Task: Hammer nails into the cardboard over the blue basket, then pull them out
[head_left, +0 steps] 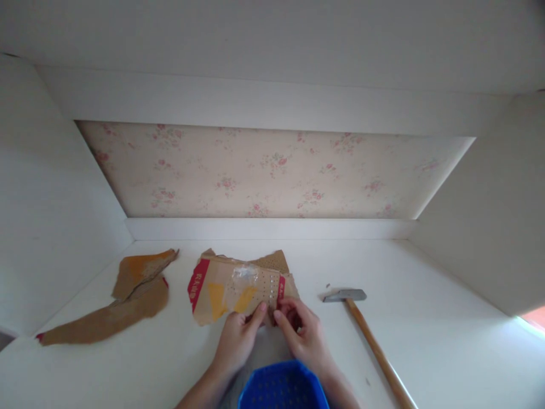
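A torn piece of brown cardboard (227, 287) with red printed strips, yellow patches, clear tape and rows of small holes or dots lies on the white surface. More cardboard (275, 261) shows beneath it at the back. My left hand (240, 335) is closed at its near edge, thumb on top. Just to the right, my right hand (304, 332) pinches the cardboard's lower right corner, its fingers curled; anything tiny between them is hidden. A blue perforated plastic basket (281, 389) sits between my forearms, close to me.
A hammer (357, 307) with a wooden handle lies on the right of the white surface (426, 318). Torn cardboard scraps (140, 295) lie on the left. White panels (51, 199) enclose both sides, and floral wallpaper (276, 176) covers the back.
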Demonstrator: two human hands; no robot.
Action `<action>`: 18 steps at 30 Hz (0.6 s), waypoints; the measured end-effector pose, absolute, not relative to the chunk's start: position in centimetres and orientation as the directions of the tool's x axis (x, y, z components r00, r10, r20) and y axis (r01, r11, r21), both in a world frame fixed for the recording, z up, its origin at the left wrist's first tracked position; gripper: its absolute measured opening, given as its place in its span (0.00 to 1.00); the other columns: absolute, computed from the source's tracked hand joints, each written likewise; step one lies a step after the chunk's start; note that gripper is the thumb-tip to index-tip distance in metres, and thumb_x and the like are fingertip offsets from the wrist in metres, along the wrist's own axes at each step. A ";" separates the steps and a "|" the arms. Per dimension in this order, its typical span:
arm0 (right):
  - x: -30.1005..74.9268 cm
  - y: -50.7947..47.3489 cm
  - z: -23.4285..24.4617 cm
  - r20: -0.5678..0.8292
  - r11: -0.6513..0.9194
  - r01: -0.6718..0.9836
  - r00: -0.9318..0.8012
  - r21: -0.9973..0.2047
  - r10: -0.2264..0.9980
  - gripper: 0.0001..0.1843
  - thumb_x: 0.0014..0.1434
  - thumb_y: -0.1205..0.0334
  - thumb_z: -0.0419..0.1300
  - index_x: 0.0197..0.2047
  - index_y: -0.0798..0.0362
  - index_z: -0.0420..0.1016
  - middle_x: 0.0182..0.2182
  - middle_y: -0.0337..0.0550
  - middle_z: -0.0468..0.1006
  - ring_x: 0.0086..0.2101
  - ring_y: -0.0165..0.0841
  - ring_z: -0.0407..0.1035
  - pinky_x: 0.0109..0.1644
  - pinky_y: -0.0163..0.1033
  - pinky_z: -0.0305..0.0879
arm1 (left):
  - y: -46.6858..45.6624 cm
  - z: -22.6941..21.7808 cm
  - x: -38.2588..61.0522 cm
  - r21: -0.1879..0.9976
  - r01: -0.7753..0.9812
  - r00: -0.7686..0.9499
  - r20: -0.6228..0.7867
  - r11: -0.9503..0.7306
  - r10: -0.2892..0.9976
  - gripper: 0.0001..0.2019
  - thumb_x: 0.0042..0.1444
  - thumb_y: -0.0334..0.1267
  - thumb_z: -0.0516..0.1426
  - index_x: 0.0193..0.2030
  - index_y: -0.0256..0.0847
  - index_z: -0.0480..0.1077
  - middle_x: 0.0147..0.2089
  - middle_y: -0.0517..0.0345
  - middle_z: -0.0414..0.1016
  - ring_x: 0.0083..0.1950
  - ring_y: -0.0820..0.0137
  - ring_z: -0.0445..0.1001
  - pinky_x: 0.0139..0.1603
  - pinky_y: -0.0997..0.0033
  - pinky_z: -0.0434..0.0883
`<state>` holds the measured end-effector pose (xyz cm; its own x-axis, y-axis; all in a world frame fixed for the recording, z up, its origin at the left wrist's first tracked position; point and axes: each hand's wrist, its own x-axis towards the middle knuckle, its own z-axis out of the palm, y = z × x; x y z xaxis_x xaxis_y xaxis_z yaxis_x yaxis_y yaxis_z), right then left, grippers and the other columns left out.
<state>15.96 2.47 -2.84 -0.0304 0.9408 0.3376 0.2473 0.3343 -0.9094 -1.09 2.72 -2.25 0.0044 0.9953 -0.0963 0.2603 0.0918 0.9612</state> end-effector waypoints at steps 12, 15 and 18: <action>15.9 3.0 -2.7 0.295 0.333 0.392 -0.155 -0.857 0.943 0.06 0.65 0.57 0.61 0.39 0.50 0.75 0.27 0.37 0.74 0.27 0.34 0.69 0.31 0.37 0.64 | 2.6 -2.1 -0.7 0.988 0.128 0.079 -0.103 0.092 0.992 0.24 0.56 0.58 0.60 0.24 0.38 0.79 0.24 0.52 0.78 0.35 0.58 0.77 0.38 0.67 0.71; 15.9 3.0 -2.5 0.263 0.303 0.392 -0.155 -0.868 0.952 0.07 0.64 0.56 0.61 0.36 0.49 0.73 0.25 0.35 0.71 0.26 0.33 0.67 0.30 0.37 0.62 | 2.6 -2.0 -0.6 0.988 0.112 0.092 -0.113 0.103 0.989 0.23 0.55 0.58 0.61 0.22 0.39 0.79 0.23 0.52 0.77 0.34 0.58 0.76 0.37 0.67 0.70; 15.8 3.0 -2.4 0.237 0.281 0.385 -0.158 -0.879 0.959 0.08 0.64 0.56 0.59 0.36 0.50 0.72 0.25 0.35 0.70 0.26 0.34 0.66 0.30 0.37 0.60 | 2.5 -1.9 -0.5 0.986 0.121 0.103 -0.124 0.111 0.987 0.24 0.55 0.59 0.60 0.22 0.39 0.78 0.22 0.53 0.76 0.34 0.58 0.76 0.36 0.67 0.70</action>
